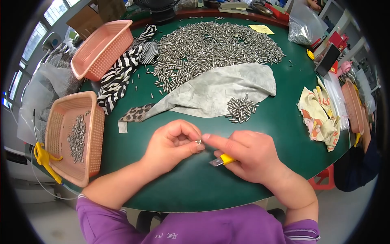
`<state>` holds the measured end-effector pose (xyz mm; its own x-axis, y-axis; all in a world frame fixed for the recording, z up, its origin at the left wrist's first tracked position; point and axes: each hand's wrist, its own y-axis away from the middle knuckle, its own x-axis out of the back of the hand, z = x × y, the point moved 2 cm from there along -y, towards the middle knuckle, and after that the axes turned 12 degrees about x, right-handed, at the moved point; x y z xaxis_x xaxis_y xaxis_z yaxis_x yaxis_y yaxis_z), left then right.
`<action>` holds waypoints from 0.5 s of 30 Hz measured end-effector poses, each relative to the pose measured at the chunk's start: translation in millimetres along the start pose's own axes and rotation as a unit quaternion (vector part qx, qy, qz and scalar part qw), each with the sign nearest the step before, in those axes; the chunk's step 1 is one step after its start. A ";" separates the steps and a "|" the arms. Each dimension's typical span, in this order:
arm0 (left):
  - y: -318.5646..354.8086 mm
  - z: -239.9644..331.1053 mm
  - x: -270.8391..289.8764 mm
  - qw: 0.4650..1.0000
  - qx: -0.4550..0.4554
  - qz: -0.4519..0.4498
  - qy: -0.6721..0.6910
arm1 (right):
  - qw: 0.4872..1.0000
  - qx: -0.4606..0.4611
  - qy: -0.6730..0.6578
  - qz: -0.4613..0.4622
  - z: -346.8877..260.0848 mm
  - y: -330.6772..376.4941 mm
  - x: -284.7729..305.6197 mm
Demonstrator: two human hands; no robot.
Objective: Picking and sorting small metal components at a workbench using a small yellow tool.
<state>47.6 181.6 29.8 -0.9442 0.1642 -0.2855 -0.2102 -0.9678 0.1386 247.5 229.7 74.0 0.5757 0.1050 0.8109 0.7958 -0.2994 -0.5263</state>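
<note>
Between thumb and forefinger, my left hand (174, 140) pinches a small metal part (199, 142), mostly hidden by the fingertips. My right hand (252, 156) is closed round a yellow utility knife (227, 159), its blade pointing left and low over the table. The right forefinger reaches out to the left fingertips, beside the metal part. Just beyond my hands lies a small heap of metal parts (241, 109), on the near edge of a grey cloth (219, 91). Farther off spreads a large pile of similar small cylindrical metal parts (211, 49).
At the left, a pink basket (95, 134) holds more metal parts, with a yellow air gun (44, 158) at its rim. Behind it are another pink basket (103, 53) and a zebra-striped cloth (118, 79). A patterned cloth (319, 116) and a phone (327, 59) are at right.
</note>
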 end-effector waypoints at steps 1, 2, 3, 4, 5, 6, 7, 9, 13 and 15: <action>0.2 -0.3 0.2 1.000 -0.003 0.006 0.004 | 1.000 0.023 -0.011 -0.016 -1.9 -0.1 -0.6; 0.3 -0.4 0.8 1.000 -0.003 0.007 0.003 | 0.999 0.021 -0.001 -0.025 -3.1 -0.5 -0.7; -0.4 -0.5 0.5 1.000 -0.007 -0.001 0.006 | 0.999 0.020 -0.001 -0.025 -2.2 0.4 -0.5; -1.0 -0.3 0.0 1.000 -0.011 -0.009 0.009 | 0.999 0.000 0.016 -0.027 0.6 1.6 -0.2; -1.1 0.4 0.2 1.000 -0.010 -0.011 0.009 | 0.999 -0.019 0.033 -0.030 3.0 2.4 0.5; -1.2 1.2 0.6 1.000 -0.002 -0.009 0.005 | 0.999 -0.033 0.020 -0.024 4.2 1.6 3.2; -1.5 1.6 0.4 1.000 0.006 -0.008 0.002 | 0.999 -0.034 0.021 -0.023 3.9 0.6 5.2; -1.9 2.0 -1.2 1.000 -0.001 -0.005 -0.008 | 0.998 -0.050 -0.024 0.008 2.7 -1.8 7.5; -1.2 3.3 0.0 1.000 0.009 -0.009 0.005 | 0.996 -0.043 -0.064 0.040 0.6 -4.4 4.7; -1.2 2.9 -0.4 1.000 0.008 -0.009 -0.001 | 0.996 -0.046 -0.065 0.045 1.3 -3.1 2.6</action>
<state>47.5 183.2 32.5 -0.9409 0.1810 -0.2861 -0.2302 -0.9617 0.1487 246.8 232.1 77.4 0.6685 0.1945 0.7178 0.7225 -0.3986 -0.5649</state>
